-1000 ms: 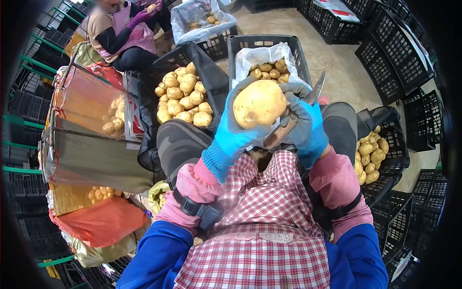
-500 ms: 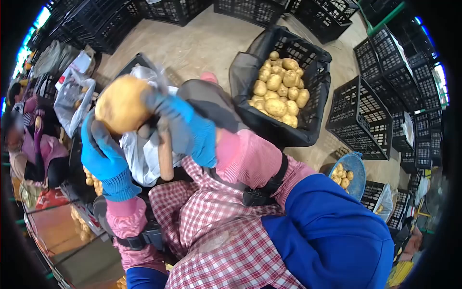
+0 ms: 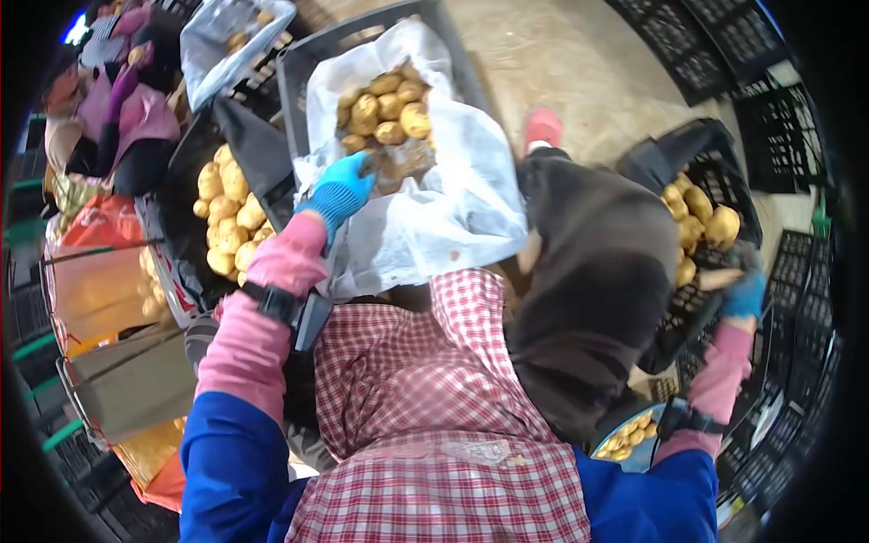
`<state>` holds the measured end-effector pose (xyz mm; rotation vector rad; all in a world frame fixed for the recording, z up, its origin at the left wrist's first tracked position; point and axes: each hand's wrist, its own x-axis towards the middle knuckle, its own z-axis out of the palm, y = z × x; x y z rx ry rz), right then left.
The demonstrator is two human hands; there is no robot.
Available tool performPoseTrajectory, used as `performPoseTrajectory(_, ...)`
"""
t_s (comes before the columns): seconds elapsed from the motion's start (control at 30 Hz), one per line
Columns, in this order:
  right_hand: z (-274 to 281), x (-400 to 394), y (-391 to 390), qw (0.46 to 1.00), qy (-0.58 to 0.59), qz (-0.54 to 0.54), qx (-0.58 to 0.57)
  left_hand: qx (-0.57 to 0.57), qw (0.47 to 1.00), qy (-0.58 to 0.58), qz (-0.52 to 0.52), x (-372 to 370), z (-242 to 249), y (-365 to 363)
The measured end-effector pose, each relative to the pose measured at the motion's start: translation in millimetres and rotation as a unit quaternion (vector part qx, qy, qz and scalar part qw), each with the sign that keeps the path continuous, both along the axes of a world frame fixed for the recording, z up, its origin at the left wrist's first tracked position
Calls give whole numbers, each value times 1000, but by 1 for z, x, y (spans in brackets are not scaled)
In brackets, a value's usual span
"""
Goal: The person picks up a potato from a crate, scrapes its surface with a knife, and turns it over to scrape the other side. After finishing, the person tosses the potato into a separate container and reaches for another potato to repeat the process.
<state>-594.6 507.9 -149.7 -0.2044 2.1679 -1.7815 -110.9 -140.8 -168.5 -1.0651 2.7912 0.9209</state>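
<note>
Hands have parted: left hand (image 3: 342,193) at the lined crate's (image 3: 299,68) edge.

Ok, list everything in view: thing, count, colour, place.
lined crate: one, black with white liner, front centre, holding yellow potatoes
left crate: one, black, heaped with yellow potatoes
right crate: one, black, holding yellow potatoes
empty crates: several, black, far right
blue bowl: one, lower right, small potatoes inside
orange sack: one, far left
co-worker: one, pink apron, top left
left hand: blue glove, at the white liner's edge
right hand: blue glove, reaching into the right crate; what it grips is unclear
</note>
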Motion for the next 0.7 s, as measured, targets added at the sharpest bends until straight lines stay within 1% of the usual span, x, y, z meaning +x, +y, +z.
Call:
performPoseTrajectory(0.03,35,2,-7,992,-70,-84,-60,47,999,1,-17,-7,-17,-10)
performPoseTrajectory(0.07,62,18,-26,982,-98,-140,-84,46,997,-55,-43,-19,-27,-19)
performPoseTrajectory(0.1,79,38,-54,979,-103,-150,-89,65,995,-65,-47,-30,-46,-27)
performPoseTrajectory(0.13,98,64,-87,981,-101,-134,-95,41,996,-61,-52,-44,-76,-30)
performPoseTrajectory(0.17,113,89,-121,983,-102,-110,-102,29,997,-65,-41,-64,-84,-23)
performPoseTrajectory(0.2,127,115,-159,985,-105,-81,-111,18,997,-36,-65,-79,-102,-20)
performPoseTrajectory(0.23,138,139,-198,985,-112,-45,-121,25,997,-14,-71,-95,-108,-15)
performPoseTrajectory(0.27,144,160,-239,983,-123,-4,-133,43,995,-32,-84,-111,-125,-13)
performPoseTrajectory(0.3,154,183,-277,979,-136,37,-146,47,994,35,-91,-120,-168,-9)
performPoseTrajectory(0.37,171,222,-346,964,-160,124,-174,165,981,103,-12,-141,-215,-5)
performPoseTrajectory(0.4,179,237,-375,954,-171,161,-188,224,965,135,28,-142,-225,1)
performPoseTrajectory(0.43,186,250,-399,952,-168,176,-184,215,942,255,22,-136,-215,6)
performPoseTrajectory(0.47,193,258,-417,954,-158,182,-179,328,918,208,85,-130,-182,7)
performPoseTrajectory(0.5,198,264,-429,961,-136,180,-159,429,878,158,145,-120,-133,4)
performPoseTrajectory(0.53,201,274,-436,973,-103,164,-128,519,823,105,205,-107,-87,1)
performPoseTrajectory(0.57,203,283,-442,982,-71,147,-95,595,756,189,195,-97,-64,-3)
performPoseTrajectory(0.6,207,293,-449,989,-41,128,-59,670,671,260,182,-86,-42,-7)
performPoseTrajectory(0.63,212,287,-438,974,-80,209,-17,732,621,232,155,-70,-14,-17)
performPoseTrajectory(0.67,219,284,-430,950,-116,289,27,754,561,306,151,-62,12,-10)
performPoseTrajectory(0.7,221,286,-429,942,-131,309,17,723,594,328,127,-49,43,-8)
